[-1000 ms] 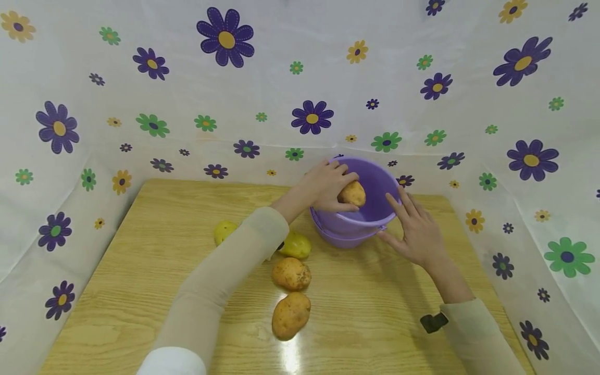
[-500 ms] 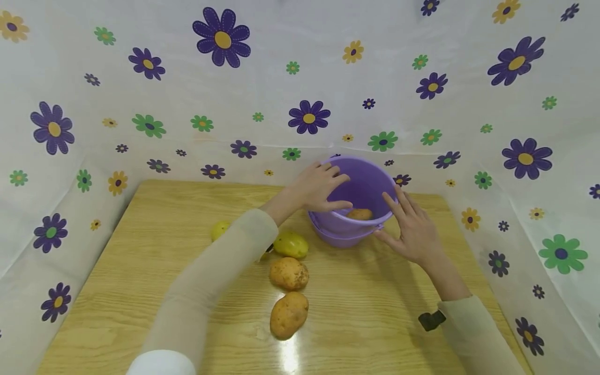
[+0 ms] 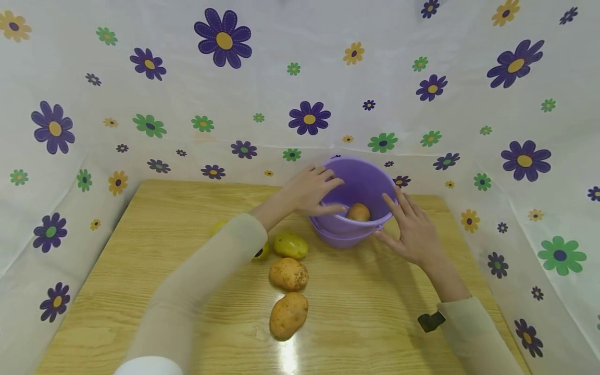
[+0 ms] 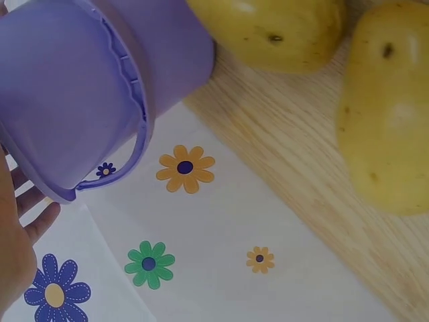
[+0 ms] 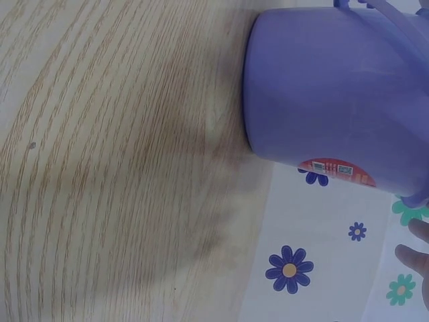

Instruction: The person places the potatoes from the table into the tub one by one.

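Observation:
A purple bucket (image 3: 342,229) stands toward the back of the table, with one potato (image 3: 358,212) lying inside it. My left hand (image 3: 313,190) is at the bucket's left rim, fingers spread and holding nothing. On the opposite side, my right hand (image 3: 414,229) rests its extended fingers against the rim. Two more potatoes (image 3: 288,274) lie in front of the bucket, one nearer to me than the other. Left of the bucket is a yellow-green mango (image 3: 290,245). Further yellow mangoes (image 4: 392,107) are partly hidden by my left sleeve in the head view.
The wooden table (image 3: 356,323) ends at a white cloth (image 3: 262,94) printed with flowers, which hangs behind and along both sides. The bucket's handle (image 4: 137,144) hangs down on its outside. A black strap (image 3: 431,321) is at my right wrist.
My left hand has let go of a potato, which dropped into the bucket and shifted there. That hand then drew back slightly left. The right hand stays at the rim.

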Available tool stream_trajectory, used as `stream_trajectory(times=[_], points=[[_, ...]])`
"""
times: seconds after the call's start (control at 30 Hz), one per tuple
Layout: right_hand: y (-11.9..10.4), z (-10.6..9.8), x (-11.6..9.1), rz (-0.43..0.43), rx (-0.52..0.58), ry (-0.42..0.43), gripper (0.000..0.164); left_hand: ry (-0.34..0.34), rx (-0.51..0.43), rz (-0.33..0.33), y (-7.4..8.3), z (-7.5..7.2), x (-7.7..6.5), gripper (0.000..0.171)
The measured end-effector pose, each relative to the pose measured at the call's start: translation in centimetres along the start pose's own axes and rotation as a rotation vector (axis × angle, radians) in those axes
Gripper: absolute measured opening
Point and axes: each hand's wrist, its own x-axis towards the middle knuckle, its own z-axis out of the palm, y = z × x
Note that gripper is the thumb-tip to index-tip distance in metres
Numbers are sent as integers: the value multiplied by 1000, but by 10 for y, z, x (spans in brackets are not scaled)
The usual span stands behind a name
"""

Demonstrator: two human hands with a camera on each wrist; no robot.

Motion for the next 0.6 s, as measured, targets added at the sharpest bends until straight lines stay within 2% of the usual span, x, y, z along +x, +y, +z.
stream_trajectory(times=[0.3, 0.6], points=[[-1, 1, 0, 13, -1, -18, 92, 4, -56, -10, -5, 2, -18, 82], [1, 1, 0, 3, 14, 10, 93, 55, -84, -11, -13, 1, -33, 81]])
